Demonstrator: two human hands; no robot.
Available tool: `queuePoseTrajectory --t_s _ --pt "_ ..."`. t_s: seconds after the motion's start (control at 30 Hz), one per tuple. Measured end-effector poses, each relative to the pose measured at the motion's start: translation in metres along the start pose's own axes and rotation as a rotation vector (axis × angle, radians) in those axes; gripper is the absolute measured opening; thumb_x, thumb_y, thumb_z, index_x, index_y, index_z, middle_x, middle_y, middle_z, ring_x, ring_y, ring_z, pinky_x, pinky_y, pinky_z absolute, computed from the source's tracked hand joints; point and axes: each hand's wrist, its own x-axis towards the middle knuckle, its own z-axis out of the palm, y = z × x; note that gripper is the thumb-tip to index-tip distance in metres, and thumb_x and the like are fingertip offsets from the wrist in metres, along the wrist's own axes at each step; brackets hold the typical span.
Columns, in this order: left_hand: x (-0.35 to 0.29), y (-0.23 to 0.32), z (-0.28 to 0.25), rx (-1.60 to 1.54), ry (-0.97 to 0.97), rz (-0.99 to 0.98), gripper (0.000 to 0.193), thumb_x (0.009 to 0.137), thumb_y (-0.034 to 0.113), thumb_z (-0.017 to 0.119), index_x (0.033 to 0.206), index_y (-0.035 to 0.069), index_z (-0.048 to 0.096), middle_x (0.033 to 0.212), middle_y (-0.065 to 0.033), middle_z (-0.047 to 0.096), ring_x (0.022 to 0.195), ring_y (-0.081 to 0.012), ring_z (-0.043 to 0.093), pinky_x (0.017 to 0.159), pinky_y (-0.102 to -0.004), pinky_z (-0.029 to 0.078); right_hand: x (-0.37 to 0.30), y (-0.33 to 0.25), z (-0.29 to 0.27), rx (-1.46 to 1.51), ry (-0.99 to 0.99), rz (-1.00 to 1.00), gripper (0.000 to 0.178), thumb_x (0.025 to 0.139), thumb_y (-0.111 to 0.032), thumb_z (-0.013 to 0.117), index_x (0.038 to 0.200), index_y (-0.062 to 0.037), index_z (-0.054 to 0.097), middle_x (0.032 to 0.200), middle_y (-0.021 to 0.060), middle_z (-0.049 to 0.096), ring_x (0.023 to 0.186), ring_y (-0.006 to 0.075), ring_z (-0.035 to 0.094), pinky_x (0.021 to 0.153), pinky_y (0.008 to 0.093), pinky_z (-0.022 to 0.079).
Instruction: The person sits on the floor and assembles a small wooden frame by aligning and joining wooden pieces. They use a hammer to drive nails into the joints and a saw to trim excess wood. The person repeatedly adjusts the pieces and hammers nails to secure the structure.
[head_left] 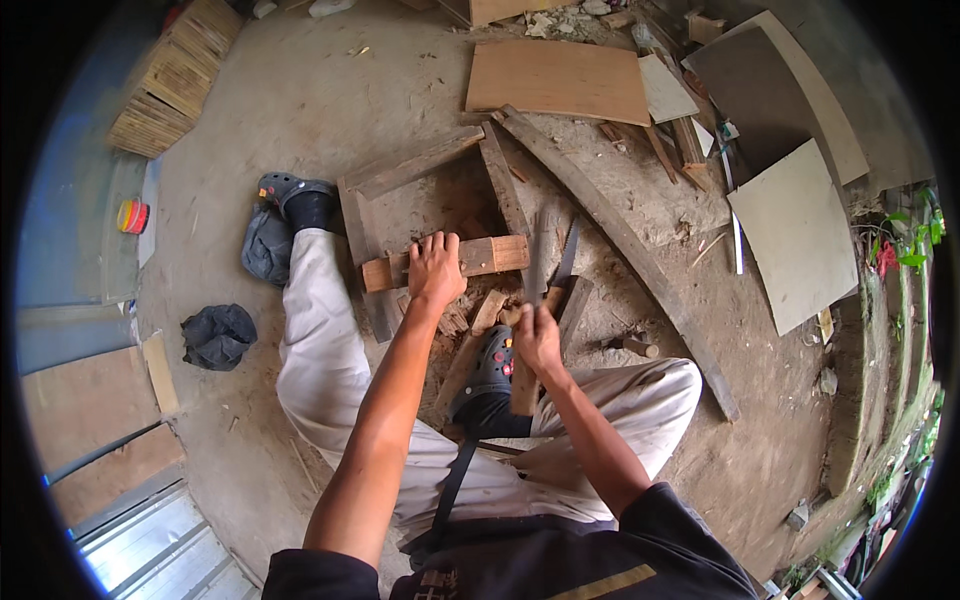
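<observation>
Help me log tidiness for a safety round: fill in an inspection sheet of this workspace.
Surface: dusty floor, wood scraps strewn about.
Job's things: short timber at the near side of a wooden frame; grey blade-like tool, exact type unclear.
Clutter: toothed saw, long beam, brown board, crumpled black bundle.
Hands: left hand over the short timber, fingers curled; right hand closed on the blade-like tool.
Cables: nothing seen.
Surroundings: stacked slats upper left, pale board and green plants right, ribbed metal sheet lower left.

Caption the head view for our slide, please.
Left hand holds a brown wooden bar; right hand grips a long grey-bladed tool.
</observation>
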Motion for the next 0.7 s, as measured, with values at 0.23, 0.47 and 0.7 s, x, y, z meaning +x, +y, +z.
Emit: queuePoseTrajectory --t_s 0.23,0.47,0.7 --pt "0.015 -0.012 -0.034 -0.204 -0.313 -0.016 0.077 0.066 0.024 0.085 0.131 0.003 0.049 0.126 -0.0210 0.063 0.120 -0.0389 0.060 0.099 -0.0469 0.048 -0.019 0.032 -0.042 0.187 -0.052 -0.021 0.031 0.109 -0.027 0.056 0.107 0.0023 0.065 0.086 0.0036 0.068 0.077 0.0086 0.060 0.063 0.0272 0.051" --pt "0.001 -0.036 -0.045 -1.519 -0.744 -0.443 0.053 0.079 0.040 0.075 0.116 0.002 0.067 0.114 -0.0163 0.072 0.101 -0.0241 0.071 0.087 -0.0439 0.058 -0.019 0.063 -0.111 -0.432 0.360 0.090 0.035 0.098 -0.032 0.068 0.094 0.0027 0.069 0.085 0.0161 0.074 0.070 0.0252 0.070 0.067 0.0390 0.054" --pt "-0.097 -0.036 -0.033 -1.888 -0.584 -0.463 0.066 0.087 0.050 0.068 0.133 0.004 0.056 0.121 -0.0142 0.069 0.102 -0.0269 0.070 0.084 -0.0479 0.059 -0.026 0.064 -0.095 -0.545 0.382 0.029 0.043 0.094 -0.029 0.069 0.115 0.0075 0.065 0.102 0.0290 0.071 0.100 0.0454 0.068 0.091 0.0495 0.053"
